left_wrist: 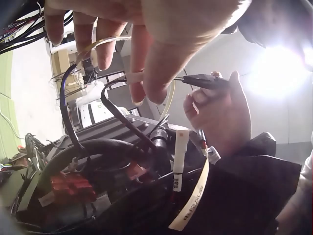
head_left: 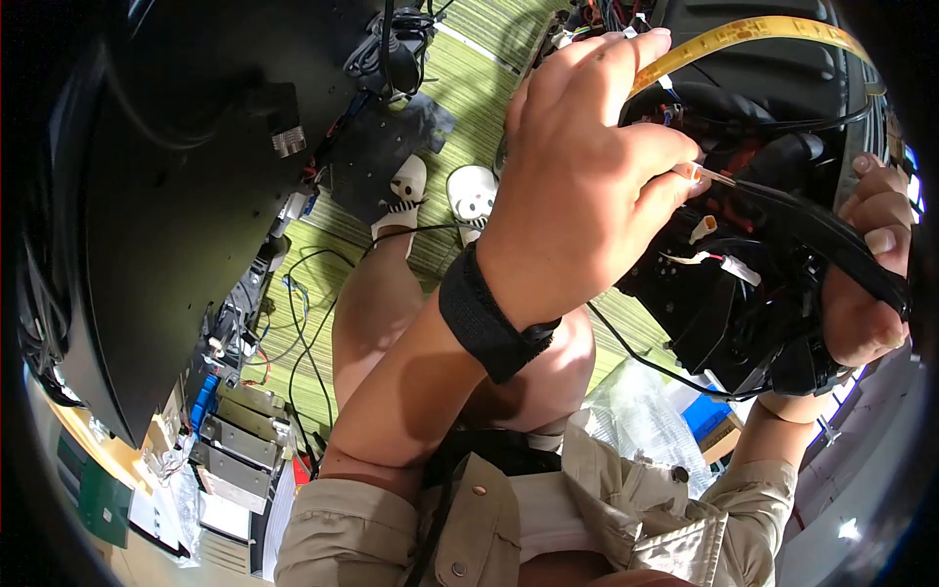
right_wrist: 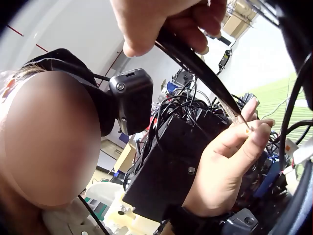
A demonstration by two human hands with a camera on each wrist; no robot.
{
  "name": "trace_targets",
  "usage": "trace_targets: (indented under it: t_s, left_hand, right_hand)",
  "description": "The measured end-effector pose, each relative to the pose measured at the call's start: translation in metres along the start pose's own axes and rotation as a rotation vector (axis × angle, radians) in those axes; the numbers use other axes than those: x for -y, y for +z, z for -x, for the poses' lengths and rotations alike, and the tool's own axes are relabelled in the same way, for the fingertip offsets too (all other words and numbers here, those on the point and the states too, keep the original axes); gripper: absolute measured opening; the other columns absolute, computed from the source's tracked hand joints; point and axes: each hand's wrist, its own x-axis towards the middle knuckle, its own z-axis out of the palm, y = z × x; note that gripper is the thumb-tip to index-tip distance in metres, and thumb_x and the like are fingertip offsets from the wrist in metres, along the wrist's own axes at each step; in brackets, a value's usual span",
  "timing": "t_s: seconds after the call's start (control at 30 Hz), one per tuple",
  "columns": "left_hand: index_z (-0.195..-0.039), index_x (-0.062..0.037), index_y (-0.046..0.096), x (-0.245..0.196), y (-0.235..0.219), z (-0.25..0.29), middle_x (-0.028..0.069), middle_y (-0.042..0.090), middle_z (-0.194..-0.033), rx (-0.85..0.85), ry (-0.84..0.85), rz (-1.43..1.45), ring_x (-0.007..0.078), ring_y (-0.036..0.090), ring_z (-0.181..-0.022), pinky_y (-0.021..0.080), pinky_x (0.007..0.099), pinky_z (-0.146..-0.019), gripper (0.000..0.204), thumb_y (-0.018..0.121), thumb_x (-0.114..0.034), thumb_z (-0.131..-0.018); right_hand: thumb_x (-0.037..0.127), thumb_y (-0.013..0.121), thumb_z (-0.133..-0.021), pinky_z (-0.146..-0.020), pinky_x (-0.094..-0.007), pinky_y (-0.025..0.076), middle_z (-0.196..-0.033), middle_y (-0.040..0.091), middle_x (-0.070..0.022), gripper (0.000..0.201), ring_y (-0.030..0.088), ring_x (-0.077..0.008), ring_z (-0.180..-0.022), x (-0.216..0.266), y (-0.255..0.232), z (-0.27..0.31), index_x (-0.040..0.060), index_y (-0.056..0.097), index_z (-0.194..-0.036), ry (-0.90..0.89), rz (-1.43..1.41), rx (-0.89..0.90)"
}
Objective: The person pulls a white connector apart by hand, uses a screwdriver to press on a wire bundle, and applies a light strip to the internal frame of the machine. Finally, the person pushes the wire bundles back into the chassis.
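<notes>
Thumb and forefinger of my left hand [head_left: 577,186] pinch a small whitish connector [head_left: 693,173] at the end of thin wires. In the head view these wires run into a black cable sleeve [head_left: 817,227]. My right hand [head_left: 872,259] grips that sleeve farther along; in the right wrist view the sleeve [right_wrist: 200,68] slants from the right fingers down to the left fingertips. A yellow strip [head_left: 753,34] arches from beside the left fingers to the right. Below the hands hang a white connector [head_left: 740,270] and a cream connector [head_left: 702,229]. A printed cream tag [left_wrist: 193,205] shows in the left wrist view.
Black housing with wiring [head_left: 724,323] lies beneath both hands. A large black panel [head_left: 196,196] fills the left side. Loose black cables [head_left: 303,323] cross the green floor [head_left: 469,78] by the person's feet. Bubble wrap [head_left: 650,411] lies near the right arm.
</notes>
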Motion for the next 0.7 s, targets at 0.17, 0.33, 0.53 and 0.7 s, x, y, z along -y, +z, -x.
trace_targets:
  t_s: [0.17, 0.33, 0.53, 0.7]
  left_hand:
    - [-0.081, -0.0075, 0.070, 0.001, 0.002, 0.000, 0.0198, 0.049, -0.127, -0.003, 0.012, 0.041, 0.0370, 0.043, -0.116, 0.033, 0.0441, -0.098, 0.014, 0.073, -0.013, -0.068]
    - [-0.082, -0.0080, 0.070, 0.014, 0.004, 0.004, 0.0212, 0.048, -0.128, -0.030, 0.127, 0.077, 0.0386, 0.043, -0.116, 0.034, 0.0446, -0.099, 0.015, 0.073, -0.013, -0.068]
    - [-0.083, -0.0083, 0.070, 0.010, 0.002, 0.002, 0.0223, 0.049, -0.127, -0.032, 0.107, 0.082, 0.0397, 0.043, -0.116, 0.034, 0.0448, -0.099, 0.015, 0.073, -0.013, -0.069]
    - [-0.085, -0.0077, 0.069, 0.029, 0.020, 0.007, 0.0237, 0.049, -0.125, -0.113, 0.095, 0.159, 0.0394, 0.045, -0.113, 0.036, 0.0448, -0.097, 0.017, 0.073, -0.013, -0.069]
  right_hand:
    - [0.064, 0.038, -0.087, -0.097, -0.0483, 0.031, -0.077, 0.046, -0.0085, 0.059, 0.044, -0.0273, -0.085, -0.005, -0.001, 0.003, 0.0075, 0.055, -0.091, 0.008, 0.113, -0.013]
    - [0.065, 0.039, -0.087, -0.098, -0.0489, 0.031, -0.079, 0.049, -0.0100, 0.062, 0.046, -0.0283, -0.086, -0.024, -0.020, 0.008, 0.0056, 0.055, -0.093, -0.115, 0.065, 0.132]
    - [0.063, 0.041, -0.087, -0.098, -0.0504, 0.031, -0.080, 0.050, -0.0103, 0.061, 0.047, -0.0302, -0.089, -0.020, -0.029, 0.005, 0.0054, 0.055, -0.095, -0.038, 0.146, 0.199]
    - [0.053, 0.044, -0.090, -0.101, -0.0497, 0.030, -0.086, 0.055, -0.0130, 0.056, 0.049, -0.0352, -0.101, -0.013, -0.007, 0.015, -0.0002, 0.058, -0.098, 0.037, -0.065, -0.151]
